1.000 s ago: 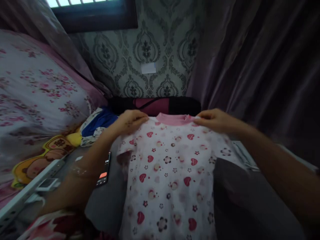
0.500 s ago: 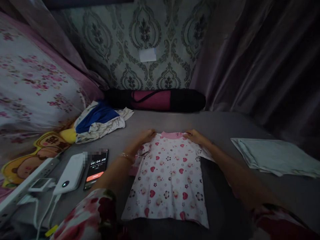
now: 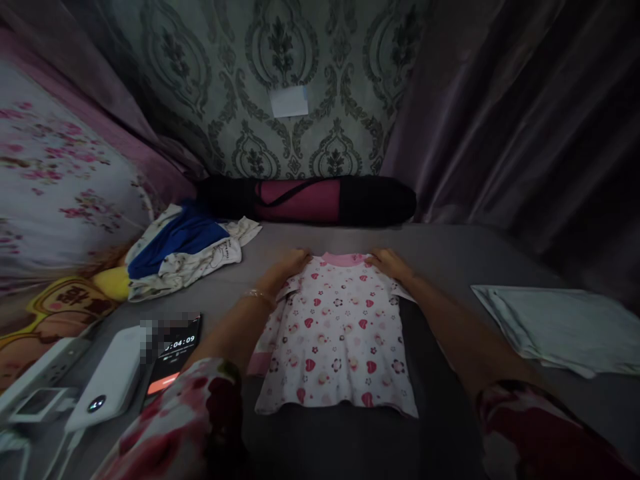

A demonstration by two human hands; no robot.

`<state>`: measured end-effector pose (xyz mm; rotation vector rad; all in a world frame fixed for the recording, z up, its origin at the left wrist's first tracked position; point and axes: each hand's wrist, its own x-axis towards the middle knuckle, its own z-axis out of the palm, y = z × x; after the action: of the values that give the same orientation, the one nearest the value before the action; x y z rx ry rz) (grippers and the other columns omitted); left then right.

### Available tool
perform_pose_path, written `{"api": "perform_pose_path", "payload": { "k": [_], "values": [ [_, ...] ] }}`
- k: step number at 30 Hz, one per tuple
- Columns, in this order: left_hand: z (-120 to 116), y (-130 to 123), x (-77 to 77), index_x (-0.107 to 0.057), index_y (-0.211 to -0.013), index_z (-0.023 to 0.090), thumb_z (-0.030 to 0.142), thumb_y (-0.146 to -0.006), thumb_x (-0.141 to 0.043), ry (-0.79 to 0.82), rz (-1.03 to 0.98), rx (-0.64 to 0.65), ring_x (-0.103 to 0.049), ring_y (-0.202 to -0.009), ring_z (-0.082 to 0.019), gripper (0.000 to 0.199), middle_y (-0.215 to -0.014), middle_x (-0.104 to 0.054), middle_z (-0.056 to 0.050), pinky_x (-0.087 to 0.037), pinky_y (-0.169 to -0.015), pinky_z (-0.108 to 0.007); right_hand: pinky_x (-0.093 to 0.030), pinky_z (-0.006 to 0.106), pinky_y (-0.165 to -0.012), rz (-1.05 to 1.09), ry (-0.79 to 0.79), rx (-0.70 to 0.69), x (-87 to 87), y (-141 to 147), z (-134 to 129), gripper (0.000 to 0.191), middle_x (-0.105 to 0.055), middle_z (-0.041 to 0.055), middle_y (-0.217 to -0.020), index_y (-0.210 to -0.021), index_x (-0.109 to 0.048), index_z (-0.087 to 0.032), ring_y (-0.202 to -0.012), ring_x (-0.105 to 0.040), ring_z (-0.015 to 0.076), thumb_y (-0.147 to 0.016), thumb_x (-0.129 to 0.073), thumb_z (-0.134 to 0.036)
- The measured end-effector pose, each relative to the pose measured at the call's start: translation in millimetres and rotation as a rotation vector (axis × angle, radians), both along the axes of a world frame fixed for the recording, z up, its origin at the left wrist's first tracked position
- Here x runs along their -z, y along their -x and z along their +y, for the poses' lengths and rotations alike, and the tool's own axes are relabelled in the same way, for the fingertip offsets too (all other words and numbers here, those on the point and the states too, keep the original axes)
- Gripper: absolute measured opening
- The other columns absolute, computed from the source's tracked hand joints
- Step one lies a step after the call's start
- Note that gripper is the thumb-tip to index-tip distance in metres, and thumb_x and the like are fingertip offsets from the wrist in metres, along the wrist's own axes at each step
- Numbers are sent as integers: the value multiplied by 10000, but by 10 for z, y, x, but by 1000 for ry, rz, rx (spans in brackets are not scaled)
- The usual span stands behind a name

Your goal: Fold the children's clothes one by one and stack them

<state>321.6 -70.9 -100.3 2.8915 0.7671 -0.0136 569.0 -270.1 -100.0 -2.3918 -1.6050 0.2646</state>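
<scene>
A small white shirt (image 3: 345,333) with a pink collar and a print of hearts and flowers lies spread on the grey bed sheet (image 3: 440,253), its hem toward me. My left hand (image 3: 296,259) grips its left shoulder beside the collar, fingers closed on the cloth. At the opposite shoulder, my right hand (image 3: 387,261) pinches the fabric the same way. A sleeve with a pink cuff (image 3: 259,364) shows to the left of the shirt, partly behind my left forearm. The other sleeve is mostly hidden by my right arm.
Folded pale cloth (image 3: 555,327) lies at the right. On the left are crumpled blue-and-white clothes (image 3: 185,243), a yellow cushion (image 3: 70,300), a phone (image 3: 175,353), a white power bank (image 3: 107,373) and a power strip (image 3: 47,373). A black-and-pink long bag (image 3: 300,200) rests against the wall.
The shirt's hem has drawn up, farther from me, and the shirt now lies flatter. Both hands keep hold of the shoulders. The view has shifted slightly.
</scene>
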Motion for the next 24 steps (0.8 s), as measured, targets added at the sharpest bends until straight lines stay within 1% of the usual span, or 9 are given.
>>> {"api": "perform_pose_path", "payload": {
  "k": [3,7,9,11,14,16,19,22,24],
  "values": [
    [28,-46,-32,-596,-1151,171,372,-990,-318,-58,14,-60,-651,-985,-234,379,-1099,-684,-130,-457,-811,-309,-417,263,-824,-117,12,-7,18,-16,102,317,-668,118,-1145,-1102,-657,-170,-1033,-616,219,-977,-450,-376],
    [-3,-120,-66,-585,-1188,172,370,-989,-311,-92,63,-160,-638,-1029,-269,392,-1181,-641,-146,-463,-830,-345,-427,308,-844,-199,49,65,4,73,171,330,-633,144,-1190,-1151,-635,-161,-1057,-610,252,-984,-428,-355],
    [-50,-165,-77,-590,-1189,145,326,-971,-359,-85,88,-209,-625,-1050,-290,365,-1192,-622,-171,-462,-849,-366,-418,347,-886,-246,49,124,-27,182,166,330,-626,183,-1168,-1152,-633,-126,-1068,-598,281,-979,-426,-317],
    [-140,-214,-87,-596,-1178,95,249,-942,-400,-144,70,-248,-595,-1094,-326,343,-1202,-598,-212,-451,-883,-408,-381,399,-953,-306,13,171,-52,340,141,323,-611,225,-1170,-1173,-616,-84,-1115,-563,313,-967,-422,-240],
    [-365,-282,-72,-598,-1168,75,167,-924,-386,-242,-9,-195,-565,-1133,-327,337,-1212,-589,-217,-429,-937,-430,-316,420,-1035,-317,-58,110,-15,651,97,385,-549,250,-1294,-1289,-542,-53,-1225,-483,321,-957,-384,-169],
    [-540,-315,-7,-587,-1198,95,198,-945,-365,-204,-42,-85,-568,-1143,-283,352,-1227,-600,-186,-420,-976,-384,-263,403,-1094,-253,-77,14,76,858,82,468,-451,236,-1429,-1394,-447,-43,-1333,-386,305,-979,-346,-235],
    [-733,-329,177,-478,-1354,75,320,-978,-331,-114,-64,10,-432,-1328,-272,473,-1428,-474,-187,-331,-1101,-372,-152,462,-1154,-170,-45,16,255,1069,78,605,-284,205,-1551,-1472,-344,-44,-1438,-211,318,-996,-290,-413],
    [-787,-306,366,-307,-1485,81,428,-992,-235,-79,-57,-40,-228,-1450,-307,607,-1573,-254,-161,-199,-1174,-482,-101,544,-1149,-138,-22,55,380,1126,73,648,-221,168,-1582,-1503,-312,-104,-1452,-166,341,-993,-235,-496],
    [-773,-290,439,-266,-1510,115,464,-991,-189,-81,-51,-65,-200,-1462,-305,631,-1590,-211,-131,-162,-1182,-512,-89,556,-1147,-138,-27,63,410,1119,63,649,-217,152,-1586,-1507,-314,-139,-1451,-170,340,-989,-224,-519]
  ]
}}
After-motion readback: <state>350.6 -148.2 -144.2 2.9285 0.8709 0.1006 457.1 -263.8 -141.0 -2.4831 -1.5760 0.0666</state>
